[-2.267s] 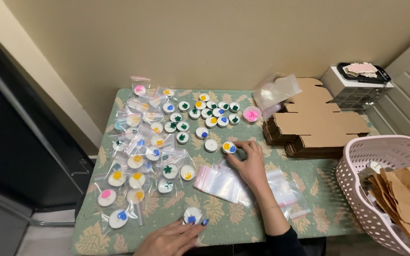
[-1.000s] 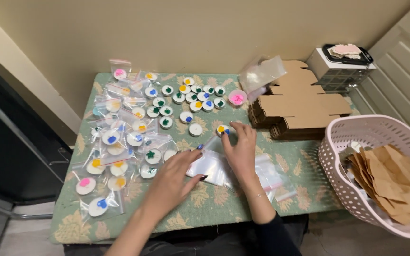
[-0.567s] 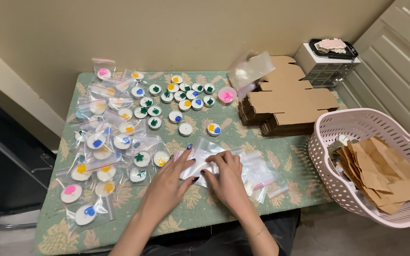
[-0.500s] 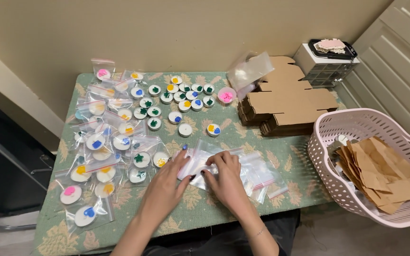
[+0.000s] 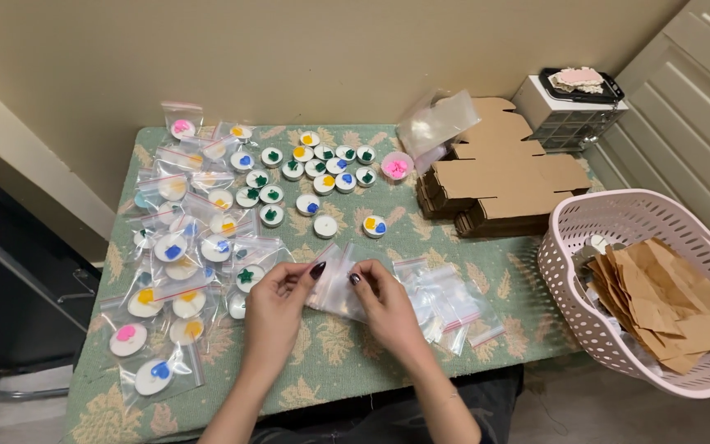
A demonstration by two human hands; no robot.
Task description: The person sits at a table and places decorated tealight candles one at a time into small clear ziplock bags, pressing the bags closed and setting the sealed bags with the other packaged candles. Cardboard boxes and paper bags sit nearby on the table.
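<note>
My left hand (image 5: 277, 306) and my right hand (image 5: 385, 301) both pinch the top edge of one small clear zip bag (image 5: 334, 281) above the table, near its front middle. Under and right of my right hand lies a loose pile of empty clear zip bags (image 5: 452, 300). A single white tealight with a yellow and blue top (image 5: 374, 225) sits just beyond the held bag. A group of unbagged white tealights (image 5: 315, 168) with coloured shapes lies further back. Bagged tealights (image 5: 182, 251) cover the table's left side.
The table has a green leaf-pattern cloth (image 5: 347, 370). A stack of flat brown cardboard boxes (image 5: 499, 177) sits at the back right with a clear plastic bag (image 5: 437, 123) on it. A pink basket (image 5: 618, 247) holding brown paper stands to the right. A small drawer unit (image 5: 569, 119) stands by the wall.
My right hand left the yellow and blue tealight on the table and came back toward me. My left hand moved in from the front left. Both hands now hold one clear bag.
</note>
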